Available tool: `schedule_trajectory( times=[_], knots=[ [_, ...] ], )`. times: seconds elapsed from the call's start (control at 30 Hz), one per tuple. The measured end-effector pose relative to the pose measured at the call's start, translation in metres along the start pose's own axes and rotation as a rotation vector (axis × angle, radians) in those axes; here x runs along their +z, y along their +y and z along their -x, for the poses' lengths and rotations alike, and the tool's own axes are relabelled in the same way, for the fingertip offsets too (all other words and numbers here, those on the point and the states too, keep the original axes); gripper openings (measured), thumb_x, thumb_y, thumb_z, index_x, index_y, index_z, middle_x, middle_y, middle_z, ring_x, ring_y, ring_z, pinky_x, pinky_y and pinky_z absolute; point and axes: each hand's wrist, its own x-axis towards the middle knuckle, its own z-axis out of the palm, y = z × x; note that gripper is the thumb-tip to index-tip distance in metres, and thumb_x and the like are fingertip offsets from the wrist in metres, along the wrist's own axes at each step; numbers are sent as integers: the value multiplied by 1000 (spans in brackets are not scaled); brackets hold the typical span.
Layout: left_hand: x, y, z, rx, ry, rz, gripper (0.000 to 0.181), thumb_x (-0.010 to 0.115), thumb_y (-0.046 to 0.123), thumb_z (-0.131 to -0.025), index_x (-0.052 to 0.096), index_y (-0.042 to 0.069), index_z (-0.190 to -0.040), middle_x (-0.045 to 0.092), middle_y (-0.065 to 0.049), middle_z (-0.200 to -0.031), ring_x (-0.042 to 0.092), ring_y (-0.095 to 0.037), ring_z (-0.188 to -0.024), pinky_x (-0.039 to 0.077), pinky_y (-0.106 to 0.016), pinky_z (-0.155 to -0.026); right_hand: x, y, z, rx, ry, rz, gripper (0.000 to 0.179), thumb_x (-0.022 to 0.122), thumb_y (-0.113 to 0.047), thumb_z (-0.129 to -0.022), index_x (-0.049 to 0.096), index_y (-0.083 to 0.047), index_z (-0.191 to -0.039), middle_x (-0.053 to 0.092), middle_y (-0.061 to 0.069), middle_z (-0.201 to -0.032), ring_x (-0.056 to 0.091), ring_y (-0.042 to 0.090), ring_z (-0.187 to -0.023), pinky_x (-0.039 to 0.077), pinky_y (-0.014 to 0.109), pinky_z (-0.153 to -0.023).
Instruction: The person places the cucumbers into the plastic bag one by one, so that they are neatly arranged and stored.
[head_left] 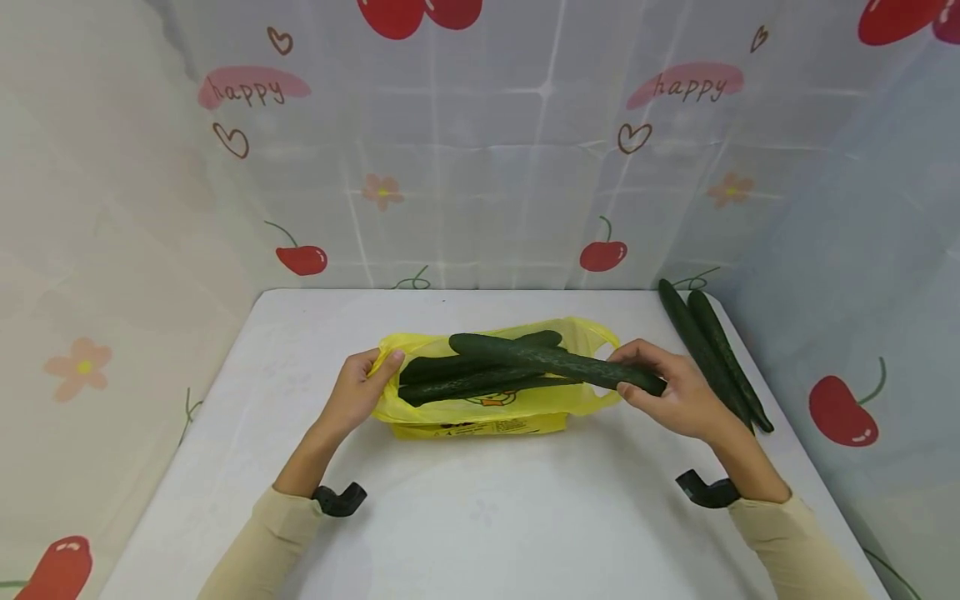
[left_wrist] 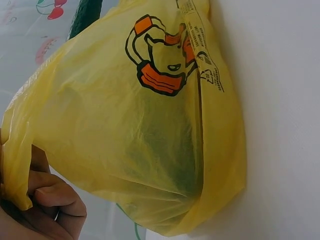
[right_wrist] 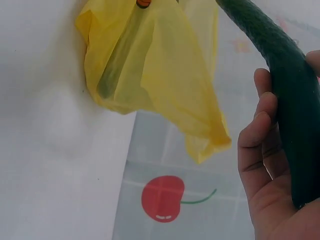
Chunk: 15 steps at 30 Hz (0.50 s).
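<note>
A yellow plastic bag (head_left: 480, 421) stands mid-table with its mouth open, several dark green cucumbers (head_left: 435, 368) lying inside. My left hand (head_left: 358, 387) pinches the bag's left edge between thumb and fingers; in the left wrist view the fingers (left_wrist: 55, 200) curl round the gathered plastic. My right hand (head_left: 671, 392) grips one end of another cucumber (head_left: 555, 358), whose far end reaches over the bag's mouth and overlaps those inside. In the right wrist view that cucumber (right_wrist: 300, 120) lies along the palm, with fingers and thumb on either side.
Two more cucumbers (head_left: 712, 358) lie side by side along the right edge of the white table (head_left: 480, 517). A patterned curtain (head_left: 480, 167) rises behind the table and at both sides. Each wrist carries a black band mount (head_left: 341, 500).
</note>
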Motion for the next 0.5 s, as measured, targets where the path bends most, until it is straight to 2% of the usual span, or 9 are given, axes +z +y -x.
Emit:
schedule_trajectory(
  times=[0.23,0.33,0.5],
  knots=[
    [0,1,0,-2,6,6,43,57,37,-113,62,1,-90,46,-2,-68,48,-10,-54,43,-24,-51,11,-4,-11,8,-83,0,33,72,2,-93,68,-17,-119,72,-3,-101,64,9,-86,56,26,-75],
    [0,1,0,11,2,14,43,57,35,-113,61,1,-88,45,-2,-67,47,-10,-53,42,-24,-50,16,-6,-19,13,-131,30,30,73,-3,-95,68,-17,-121,72,-3,-107,64,9,-93,57,25,-83],
    [1,0,1,21,-7,26,43,57,32,-113,58,-1,-86,43,0,-65,46,-9,-51,41,-24,-50,28,-8,-36,4,-199,74,29,75,-9,-96,69,-19,-123,74,-4,-118,67,9,-107,58,34,-97]
  ],
)
